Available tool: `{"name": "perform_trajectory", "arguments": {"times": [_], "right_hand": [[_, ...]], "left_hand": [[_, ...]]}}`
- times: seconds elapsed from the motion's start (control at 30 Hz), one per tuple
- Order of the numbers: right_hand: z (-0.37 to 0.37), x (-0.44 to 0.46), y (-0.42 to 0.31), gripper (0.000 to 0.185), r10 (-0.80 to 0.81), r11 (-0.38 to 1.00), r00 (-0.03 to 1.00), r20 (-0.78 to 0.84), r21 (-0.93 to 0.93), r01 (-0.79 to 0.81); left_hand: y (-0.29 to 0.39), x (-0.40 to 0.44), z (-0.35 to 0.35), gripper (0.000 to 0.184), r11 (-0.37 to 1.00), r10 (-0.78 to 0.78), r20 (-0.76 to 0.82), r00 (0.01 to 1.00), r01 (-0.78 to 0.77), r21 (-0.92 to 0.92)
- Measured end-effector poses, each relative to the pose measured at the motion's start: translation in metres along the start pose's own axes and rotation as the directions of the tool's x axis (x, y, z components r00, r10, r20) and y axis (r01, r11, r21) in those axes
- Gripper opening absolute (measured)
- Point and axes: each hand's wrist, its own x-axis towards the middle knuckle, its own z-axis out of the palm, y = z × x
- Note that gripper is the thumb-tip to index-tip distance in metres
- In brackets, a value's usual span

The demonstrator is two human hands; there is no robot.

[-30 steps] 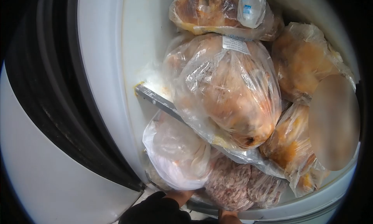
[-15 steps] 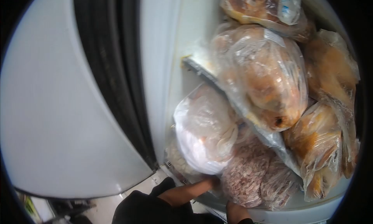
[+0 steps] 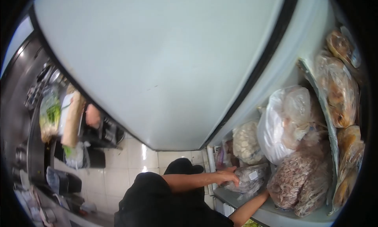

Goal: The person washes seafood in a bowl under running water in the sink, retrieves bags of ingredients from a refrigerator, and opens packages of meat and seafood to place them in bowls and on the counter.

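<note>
My left hand [image 3: 227, 176] is closed on the left edge of a small clear bag of dark contents [image 3: 252, 179] with a white label, its fingers bent over the plastic. My right hand [image 3: 264, 196] reaches in below that bag, against the lower left of a large clear bag of chopped pinkish meat [image 3: 289, 177]; its fingers are hidden. Above the small bag lies a bag of pale round pieces [image 3: 247, 142]. Beside that sits a white plastic bag [image 3: 273, 126].
These bags lie inside a white freezer [image 3: 311, 215]. A frosted divider [image 3: 327, 109] separates them from wrapped brownish meat [image 3: 336, 91]. The large white door [image 3: 157, 69] fills the upper middle. At left are a counter with bagged greens [image 3: 50, 113] and a tiled floor [image 3: 118, 179].
The view has swung left and widened, so the freezer contents appear farther right. The small labelled bag now shows, with my left hand on it. My right hand stays beside the chopped meat bag.
</note>
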Motion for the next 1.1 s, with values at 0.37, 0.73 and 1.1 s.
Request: {"name": "perform_trajectory", "arguments": {"times": [0.37, 0.73, 1.1], "right_hand": [[0.085, -0.133, -0.010, 0.051, 0.022, 0.401, 0.820, 0.572, 0.746, -0.531], [0.174, -0.177, -0.018, 0.045, 0.118, 0.119, 0.779, 0.616, 0.770, -0.627], [0.220, -0.172, -0.012, 0.035, 0.101, 0.019, 0.691, 0.715, 0.693, -0.720]], "left_hand": [[-0.031, -0.083, -0.064, 0.075, 0.972, 0.232, -0.037, 0.972, -0.230, 0.052], [-0.109, -0.199, -0.206, 0.034, 0.995, -0.016, -0.547, 0.837, -0.043, -0.095], [-0.138, -0.252, -0.231, 0.036, 0.969, -0.095, -0.732, 0.675, -0.105, -0.223]]}}
